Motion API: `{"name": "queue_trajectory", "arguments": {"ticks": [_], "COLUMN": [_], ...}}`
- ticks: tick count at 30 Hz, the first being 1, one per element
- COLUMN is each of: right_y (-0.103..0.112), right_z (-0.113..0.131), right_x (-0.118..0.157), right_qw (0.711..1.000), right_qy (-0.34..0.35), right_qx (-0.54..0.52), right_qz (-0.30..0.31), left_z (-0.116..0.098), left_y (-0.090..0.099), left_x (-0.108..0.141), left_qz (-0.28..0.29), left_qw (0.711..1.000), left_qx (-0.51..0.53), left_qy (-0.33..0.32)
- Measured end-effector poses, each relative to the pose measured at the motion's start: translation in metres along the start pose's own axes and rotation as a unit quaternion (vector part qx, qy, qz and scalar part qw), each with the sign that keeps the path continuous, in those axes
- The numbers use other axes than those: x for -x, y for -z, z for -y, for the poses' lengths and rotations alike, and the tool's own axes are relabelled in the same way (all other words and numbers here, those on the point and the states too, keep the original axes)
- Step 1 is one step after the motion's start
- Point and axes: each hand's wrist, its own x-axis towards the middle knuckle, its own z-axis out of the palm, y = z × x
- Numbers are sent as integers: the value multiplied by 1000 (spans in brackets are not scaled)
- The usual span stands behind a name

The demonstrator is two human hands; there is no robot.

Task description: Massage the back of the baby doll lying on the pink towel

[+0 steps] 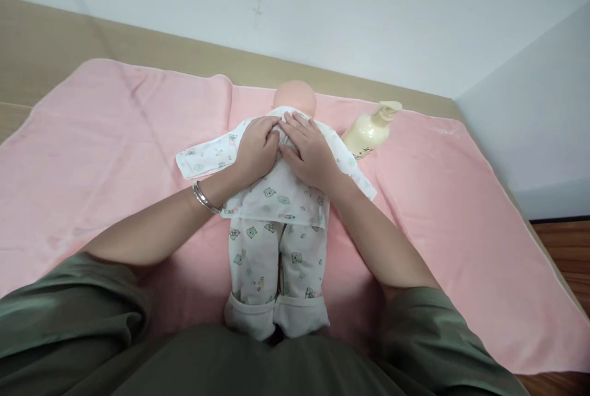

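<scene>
A baby doll (295, 96) in a white printed top (276, 196) and matching trousers (302, 254) lies on a pink blanket (442, 211), its head toward the wall. Only the smooth back of its head shows. My left hand (259, 145) rests on the upper part of the top, fingers lying over the fabric. Beside it, my right hand (310, 149) lies flat on the same area, its fingers slightly apart. The two hands meet near the collar. Both trouser cuffs are folded up.
A cream pump bottle (369, 133) leans on the blanket right of the doll's shoulder, close to its sleeve. Behind the blanket run a beige surface edge (184, 51) and a white wall (350, 8). Wooden floor (565, 254) shows at the right.
</scene>
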Motion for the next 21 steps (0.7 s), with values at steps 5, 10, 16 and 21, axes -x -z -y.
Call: {"name": "queue_trajectory", "arguments": {"ticks": [5,10,16,21], "right_y": [0,-4,3,11], "right_z": [15,57,36,11], "right_x": [8,34,18,1], "right_qw": [991,989,998,991], "right_qy": [-126,-92,-33,-123], "right_qx": [35,112,46,40], "right_qz": [-39,-21,32,37], "left_z": [5,8,16,17], "left_y": [-5,-8,-9,-11], "left_x": [-2,1,5,6], "left_qz": [19,-9,-37,-49], "left_qw": [1000,1000,998,997], "left_qx": [-21,5,46,55], "left_qy": [-4,-1,-7,-26]}}
